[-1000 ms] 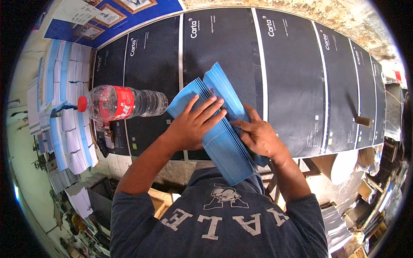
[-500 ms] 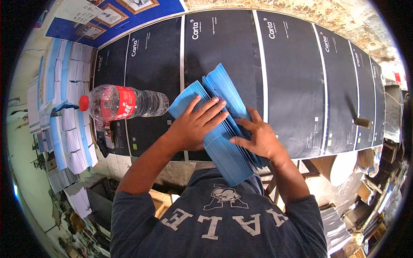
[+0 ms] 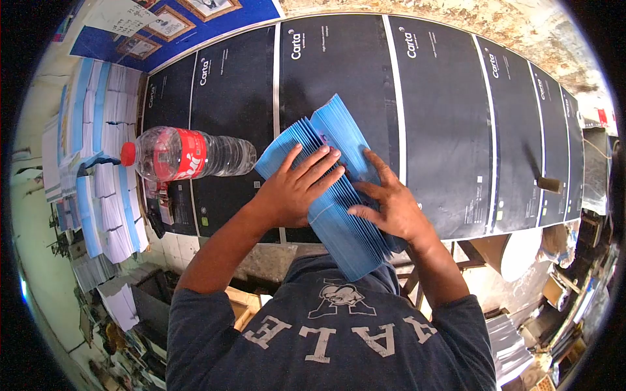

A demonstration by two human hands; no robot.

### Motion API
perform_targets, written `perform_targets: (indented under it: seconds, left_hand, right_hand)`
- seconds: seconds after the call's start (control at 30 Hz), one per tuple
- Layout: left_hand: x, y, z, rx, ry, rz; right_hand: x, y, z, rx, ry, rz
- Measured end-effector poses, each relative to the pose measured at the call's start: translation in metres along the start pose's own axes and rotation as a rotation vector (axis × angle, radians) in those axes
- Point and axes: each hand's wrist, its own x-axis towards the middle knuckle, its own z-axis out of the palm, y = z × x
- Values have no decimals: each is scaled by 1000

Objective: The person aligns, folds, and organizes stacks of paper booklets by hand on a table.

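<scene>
A stack of folded blue paper sheets [image 3: 342,238] lies slantwise at the near edge of the table, its edges fanned like steps. My left hand [image 3: 297,182] holds the stack from the left, fingers stretched across the top and thumb mostly hidden. On the other side, my right hand [image 3: 394,205] grips the stack's right side, index finger along the blue upper sheet [image 3: 342,130] and thumb on the fanned edges. That sheet leans to the right, apart from the rest. What lies under my right palm is hidden.
A water bottle [image 3: 195,154] with a red cap lies left of the stack. Black boards marked Carta [image 3: 443,130] cover the table. A small brown block-like object [image 3: 549,185] sits at the right. Piles of paper [image 3: 107,195] stand at the left, beneath framed pictures [image 3: 168,25].
My right index finger has moved up and straightened on the upper blue sheet. The sheets beneath are fanned a little wider. My left hand stays almost where it was.
</scene>
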Motion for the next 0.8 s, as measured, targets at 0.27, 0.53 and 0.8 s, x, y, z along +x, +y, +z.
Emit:
perform_targets:
  seconds: [0.27, 0.53, 0.8]
  left_hand:
    - [1, -1, -3, -21, -22, -3]
    - [-1, -1, -2, -14, -12, 1]
    - [0, -2, -3, -16, -23, 9]
  right_hand:
    - [0, 9, -1, 64, -11, 90]
    - [0, 15, -2, 184, -18, 143]
    - [1, 6, -3, 125, -39, 124]
